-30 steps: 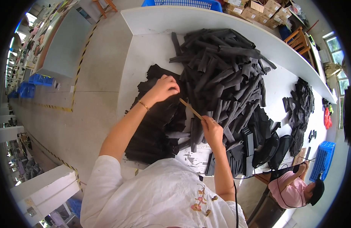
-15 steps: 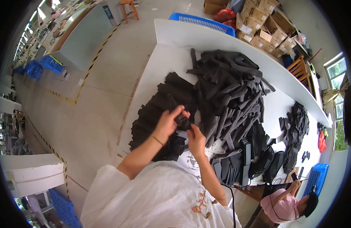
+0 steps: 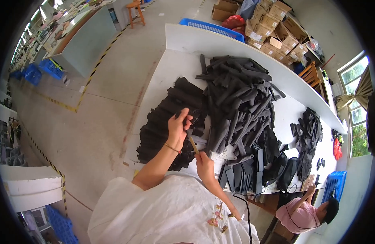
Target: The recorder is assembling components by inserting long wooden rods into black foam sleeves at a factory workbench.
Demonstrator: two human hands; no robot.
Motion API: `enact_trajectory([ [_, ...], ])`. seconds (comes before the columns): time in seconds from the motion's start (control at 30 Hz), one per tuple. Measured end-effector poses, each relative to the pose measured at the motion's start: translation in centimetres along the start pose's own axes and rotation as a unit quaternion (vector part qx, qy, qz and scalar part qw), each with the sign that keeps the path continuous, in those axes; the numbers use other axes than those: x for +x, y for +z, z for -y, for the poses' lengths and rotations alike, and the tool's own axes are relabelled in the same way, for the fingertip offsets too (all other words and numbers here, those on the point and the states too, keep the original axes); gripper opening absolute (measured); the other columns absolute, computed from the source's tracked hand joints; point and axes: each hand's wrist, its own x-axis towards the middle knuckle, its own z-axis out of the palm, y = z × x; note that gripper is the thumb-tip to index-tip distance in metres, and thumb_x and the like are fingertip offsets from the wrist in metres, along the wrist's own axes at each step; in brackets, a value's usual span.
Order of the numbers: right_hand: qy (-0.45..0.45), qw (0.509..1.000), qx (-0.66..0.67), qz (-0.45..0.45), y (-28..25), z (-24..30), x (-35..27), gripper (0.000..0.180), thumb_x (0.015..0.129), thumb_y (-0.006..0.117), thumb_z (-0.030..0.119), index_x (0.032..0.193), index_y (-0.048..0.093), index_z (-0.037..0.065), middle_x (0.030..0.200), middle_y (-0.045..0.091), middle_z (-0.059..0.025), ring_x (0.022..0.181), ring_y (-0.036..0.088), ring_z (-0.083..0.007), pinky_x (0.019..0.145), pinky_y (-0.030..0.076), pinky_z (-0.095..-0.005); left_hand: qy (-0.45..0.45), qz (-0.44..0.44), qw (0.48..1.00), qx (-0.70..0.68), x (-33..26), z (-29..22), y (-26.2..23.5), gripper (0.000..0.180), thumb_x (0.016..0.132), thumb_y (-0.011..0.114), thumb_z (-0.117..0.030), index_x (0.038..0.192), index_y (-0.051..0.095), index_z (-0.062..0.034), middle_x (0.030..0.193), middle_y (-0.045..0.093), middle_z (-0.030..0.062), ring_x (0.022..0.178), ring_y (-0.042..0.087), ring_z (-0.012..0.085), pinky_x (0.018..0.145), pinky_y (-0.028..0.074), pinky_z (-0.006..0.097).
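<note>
We work a small black piece with a wooden stick at the white table [image 3: 175, 44].

A heap of dark foam strips [image 3: 236, 97] lies just beyond our fingers, flat black stacks [image 3: 163, 122] under and left of them. Our left hand [image 3: 178, 126] is raised, fingers curled tight on the small black piece [image 3: 183, 116]. Below it, our right hand [image 3: 203, 160] grips the wooden stick [image 3: 192, 143], tip angled up toward the piece. A person in pink [image 3: 301, 211] sits far right.

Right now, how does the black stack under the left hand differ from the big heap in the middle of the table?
The flat stack is neatly layered, low and blacker; the central heap is a jumbled, taller mound of long grey-black strips pointing every way. Both look like dark foam and lie on the white table.
</note>
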Motion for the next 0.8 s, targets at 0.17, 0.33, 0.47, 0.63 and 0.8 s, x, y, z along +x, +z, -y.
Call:
enact_trajectory([
  [0.17, 0.031, 0.997, -0.013, 0.07, -4.7, 0.3, -4.2, 0.008, 0.09, 0.059, 0.008, 0.089, 0.06, 0.001, 0.058, 0.056, -0.0137, 0.05, 0.057, -0.0235, 0.049, 0.045, -0.0335, -0.075, 0.031, 0.996, -0.035, -1.1, 1.7, -0.6, 0.016, 0.082, 0.073, -0.017, 0.087, 0.066, -0.004, 0.055, 0.053, 0.0015, 0.035, 0.035, 0.0065, 0.034, 0.021, 0.022],
  [0.33, 0.039, 0.998, -0.021, 0.036, -6.4, 1.0, -4.2, 0.015, 0.092, 0.057, 0.009, 0.081, 0.058, -0.002, 0.054, 0.055, -0.0095, 0.048, 0.054, -0.0149, 0.047, 0.042, -0.0288, -0.047, 0.121, 0.992, 0.004, -1.6, 1.9, 1.1, 0.038, 0.091, 0.062, -0.036, 0.109, 0.056, -0.0029, 0.064, 0.058, 0.006, 0.044, 0.049, 0.0122, 0.04, 0.036, 0.024],
  [0.47, 0.074, 0.997, 0.021, 0.016, -5.4, 1.2, -2.4, 0.017, 0.092, 0.056, 0.011, 0.082, 0.059, -0.002, 0.054, 0.054, -0.0088, 0.049, 0.053, -0.0122, 0.047, 0.041, -0.0287, -0.182, 0.149, 0.97, -0.061, -4.8, 2.2, 1.4, 0.055, 0.09, 0.055, -0.05, 0.118, 0.05, -0.0024, 0.081, 0.062, 0.0144, 0.068, 0.066, 0.024, 0.059, 0.056, 0.038],
  [0.63, 0.033, 0.997, -0.021, 0.068, -3.8, -0.7, -5.4, 0.012, 0.088, 0.063, 0.012, 0.09, 0.063, 0.001, 0.063, 0.061, -0.0182, 0.054, 0.059, -0.0331, 0.053, 0.047, -0.0358, -0.039, 0.056, 0.998, 0.003, -0.5, 0.9, -1.7, 0.034, 0.093, 0.058, -0.041, 0.091, 0.055, -0.007, 0.051, 0.037, -0.0052, 0.039, 0.032, 0.0058, 0.037, 0.027, 0.023],
  [0.8, 0.109, 0.976, 0.014, 0.186, -9.0, -1.0, -7.4, 0.014, 0.086, 0.066, 0.016, 0.087, 0.066, 0.002, 0.061, 0.061, -0.0143, 0.05, 0.058, -0.0211, 0.051, 0.046, -0.0326, 0.019, 0.08, 0.994, -0.073, 3.6, -3.1, -4.2, 0.026, 0.096, 0.055, -0.035, 0.087, 0.055, -0.0105, 0.051, 0.032, -0.0076, 0.037, 0.026, 0.0038, 0.036, 0.022, 0.021],
])
